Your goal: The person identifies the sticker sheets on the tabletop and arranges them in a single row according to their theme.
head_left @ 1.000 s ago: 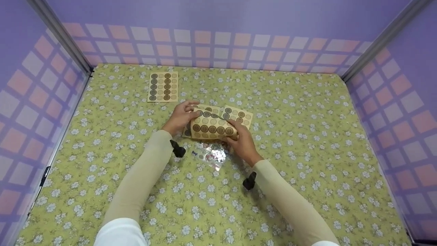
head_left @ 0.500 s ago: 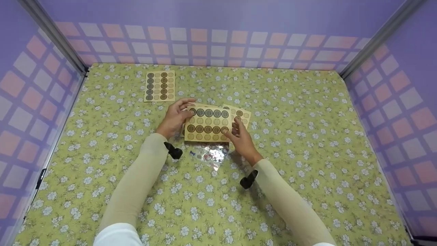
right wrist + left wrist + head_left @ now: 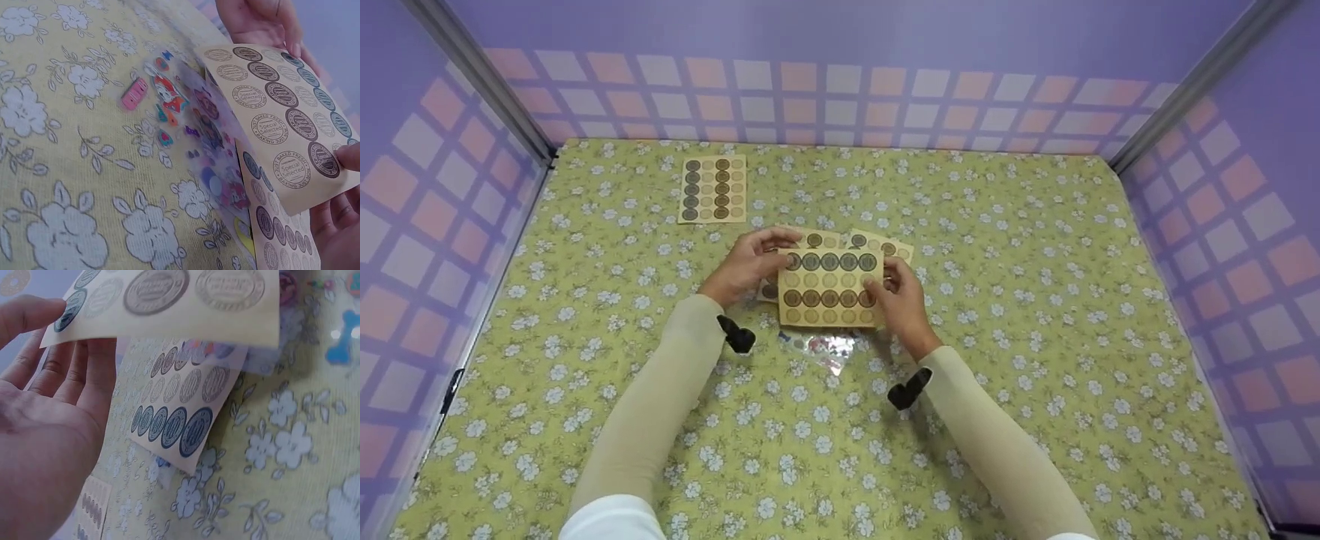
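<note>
A tan sticker sheet [image 3: 830,280] with rows of round dark and pale labels is held up between both hands. My left hand [image 3: 746,264] pinches its left edge, thumb on top and fingers behind, as the left wrist view also shows. On the right edge, my right hand [image 3: 901,304] pinches it the same way, thumb [image 3: 350,157] over a brown label. Below and behind it, more round-label sheets [image 3: 889,246] lie on the table, partly covered. A clear sheet of colourful stickers [image 3: 208,129] lies under the held sheet, mostly hidden in the head view.
Another round-label sheet [image 3: 712,189] lies apart at the back left. A flowered yellow-green cloth [image 3: 997,247] covers the table. Purple checked panels [image 3: 840,82] stand at the back and both sides.
The sheet was bent and tilted in the hands a second ago; it is now flat and sits lower, nearer the person. The right thumb has shifted onto the sheet's right edge.
</note>
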`<state>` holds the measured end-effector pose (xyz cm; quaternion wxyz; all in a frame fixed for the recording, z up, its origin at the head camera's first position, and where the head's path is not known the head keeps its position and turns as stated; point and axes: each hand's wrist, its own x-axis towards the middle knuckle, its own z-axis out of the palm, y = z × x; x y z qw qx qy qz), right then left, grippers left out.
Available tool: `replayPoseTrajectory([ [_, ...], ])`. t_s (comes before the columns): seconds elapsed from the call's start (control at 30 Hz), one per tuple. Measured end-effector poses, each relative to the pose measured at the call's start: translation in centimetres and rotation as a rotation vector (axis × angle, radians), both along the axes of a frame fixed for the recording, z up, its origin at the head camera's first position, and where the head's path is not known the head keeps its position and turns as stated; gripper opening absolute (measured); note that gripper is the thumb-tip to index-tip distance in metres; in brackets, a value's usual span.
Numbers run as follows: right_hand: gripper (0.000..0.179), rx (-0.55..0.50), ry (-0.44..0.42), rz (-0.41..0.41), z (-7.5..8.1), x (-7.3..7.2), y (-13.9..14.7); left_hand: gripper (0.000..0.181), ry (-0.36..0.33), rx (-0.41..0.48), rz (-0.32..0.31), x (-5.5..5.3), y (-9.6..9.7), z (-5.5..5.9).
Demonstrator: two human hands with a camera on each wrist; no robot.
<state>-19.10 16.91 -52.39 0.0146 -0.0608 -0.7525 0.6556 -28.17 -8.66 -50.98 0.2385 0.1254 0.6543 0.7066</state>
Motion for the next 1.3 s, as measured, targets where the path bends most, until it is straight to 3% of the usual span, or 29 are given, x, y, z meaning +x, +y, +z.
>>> replayPoseTrajectory([
  [0.23, 0.019, -0.001, 0.018, 0.009, -0.1, -0.3, 0.8, 0.043, 0.02, -0.178, -0.085, 0.5, 0.4, -0.1],
  [0.5, 0.022, -0.018, 0.041, 0.062, 0.8, -0.5, 0.8, 0.025, 0.155, -0.416, -0.143, 0.6, 0.3, 0.7],
  [0.67, 0.025, 0.014, 0.04, 0.055, 0.6, -0.7, 1.1, 0.019, 0.187, -0.465, -0.134, 0.8, 0.4, 0.9],
  [0.9, 0.027, -0.056, 0.046, 0.06, 0.8, -0.8, 1.2, 0.019, 0.151, -0.394, -0.079, 1.0, 0.0, 0.5],
  [1.1, 0.032, -0.132, 0.018, 0.004, 0.5, -0.9, 1.4, 0.022, 0.095, -0.239, -0.022, 1.3, -0.3, 0.4],
  [1.3, 0.023, -0.315, 0.002, -0.051, 0.3, -1.0, 1.0, 0.025, 0.06, -0.125, 0.062, 2.1, 0.6, 0.2],
])
